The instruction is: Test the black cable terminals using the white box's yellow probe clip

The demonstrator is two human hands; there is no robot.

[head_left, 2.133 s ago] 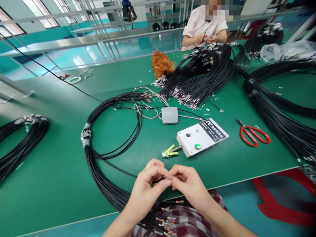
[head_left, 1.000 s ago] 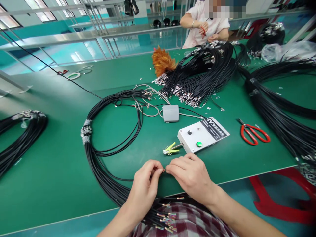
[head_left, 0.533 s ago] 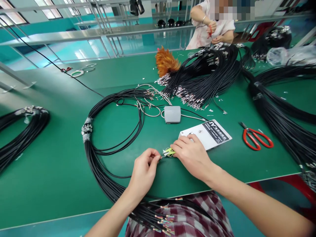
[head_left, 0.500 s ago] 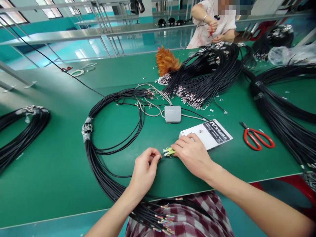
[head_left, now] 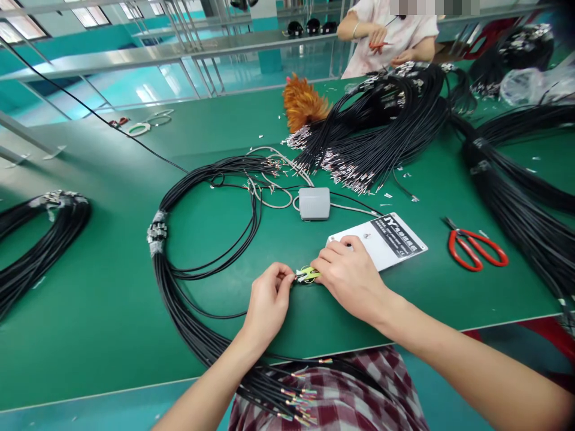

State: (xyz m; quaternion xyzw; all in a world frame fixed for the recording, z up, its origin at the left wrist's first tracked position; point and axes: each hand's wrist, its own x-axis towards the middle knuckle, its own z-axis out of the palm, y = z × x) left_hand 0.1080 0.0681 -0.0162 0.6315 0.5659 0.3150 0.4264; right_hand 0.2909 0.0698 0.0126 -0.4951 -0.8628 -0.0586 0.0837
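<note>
With thumb and finger together, my left hand (head_left: pixel 269 299) pinches the end of a thin black cable close to a small yellow-green clip (head_left: pixel 309 274). My right hand (head_left: pixel 348 272) is closed on the back of that clip, its knuckles against the near end of a flat white machine (head_left: pixel 381 257) with a black printed label. Thin wire ends seem to meet the clip's jaws, but they are too small to make out fully. A looped bundle of black cables (head_left: pixel 159 263) lies left of my hands, its stripped coloured ends hanging over my lap.
Red-handled cutters (head_left: pixel 476 245) lie right of the machine. Behind it sit a grey box (head_left: pixel 314 203) with grey leads, a large cable heap (head_left: pixel 386 131) and an orange feather duster (head_left: pixel 305 102). Another cable bundle (head_left: pixel 49 221) is far left. Across the table sits a co-worker (head_left: pixel 390 36).
Both hands stay at the clip, with the left hand's fingertips shifted very slightly. The view has moved a little. Across the table, the co-worker's hands have lowered with a red-handled tool.
</note>
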